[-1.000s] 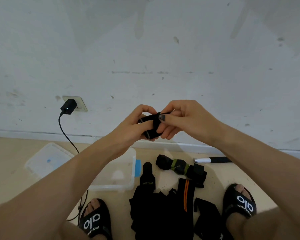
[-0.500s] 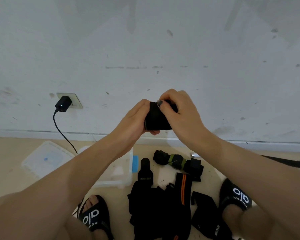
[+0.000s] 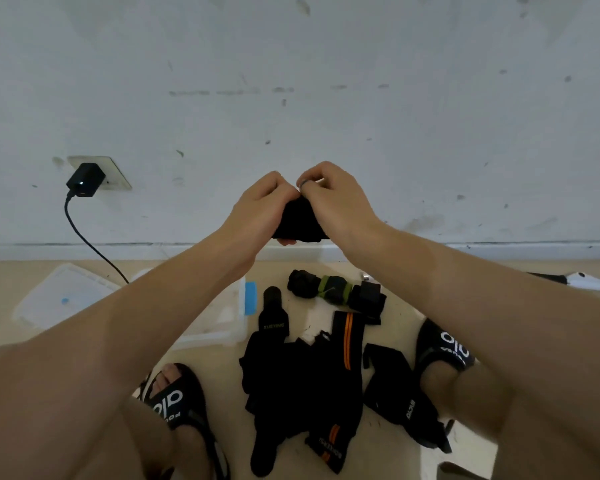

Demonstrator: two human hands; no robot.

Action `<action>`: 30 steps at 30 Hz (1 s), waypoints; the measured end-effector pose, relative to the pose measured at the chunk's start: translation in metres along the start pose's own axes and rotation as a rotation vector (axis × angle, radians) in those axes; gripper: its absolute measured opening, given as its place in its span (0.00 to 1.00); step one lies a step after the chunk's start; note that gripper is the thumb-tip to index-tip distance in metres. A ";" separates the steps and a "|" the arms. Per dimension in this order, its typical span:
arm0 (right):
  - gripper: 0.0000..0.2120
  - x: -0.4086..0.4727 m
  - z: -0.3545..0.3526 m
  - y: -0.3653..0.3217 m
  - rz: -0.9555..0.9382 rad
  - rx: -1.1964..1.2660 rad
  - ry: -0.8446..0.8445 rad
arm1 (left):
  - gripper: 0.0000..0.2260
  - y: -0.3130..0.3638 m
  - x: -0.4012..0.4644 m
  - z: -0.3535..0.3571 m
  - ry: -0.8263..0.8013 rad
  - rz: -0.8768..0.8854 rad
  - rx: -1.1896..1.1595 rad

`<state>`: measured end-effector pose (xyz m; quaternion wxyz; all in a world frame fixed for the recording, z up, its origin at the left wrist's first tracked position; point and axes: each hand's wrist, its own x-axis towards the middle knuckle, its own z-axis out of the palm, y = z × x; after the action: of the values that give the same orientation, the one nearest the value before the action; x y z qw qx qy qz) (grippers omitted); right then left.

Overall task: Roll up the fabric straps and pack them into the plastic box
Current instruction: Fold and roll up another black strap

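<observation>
Two hands hold one rolled black strap in front of the wall

The left hand point(image 3: 258, 206) and right hand point(image 3: 333, 199) both curl round the rolled strap point(image 3: 300, 221); below, one clear plastic box point(image 3: 238, 327) stands on the floor beside a pile of loose straps point(image 3: 302, 379); three rolled straps point(image 3: 336, 292) lie just beyond it.
</observation>
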<state>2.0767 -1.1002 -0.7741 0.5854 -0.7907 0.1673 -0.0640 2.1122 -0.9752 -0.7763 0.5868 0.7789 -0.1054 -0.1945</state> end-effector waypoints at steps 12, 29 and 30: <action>0.27 -0.024 -0.023 0.065 -0.246 -0.597 -0.440 | 0.10 -0.058 0.007 0.008 -0.177 -0.105 0.264; 0.24 0.034 -0.068 0.248 0.344 -0.880 -0.331 | 0.13 -0.184 0.043 0.096 -0.365 -0.414 0.299; 0.25 0.035 -0.073 0.265 0.391 -0.884 -0.303 | 0.14 -0.197 0.043 0.101 -0.401 -0.449 0.340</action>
<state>2.0370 -1.2466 -1.0056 0.2136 -0.9171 0.2364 0.2394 2.0952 -1.0238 -0.9958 0.3588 0.8155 -0.0753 -0.4478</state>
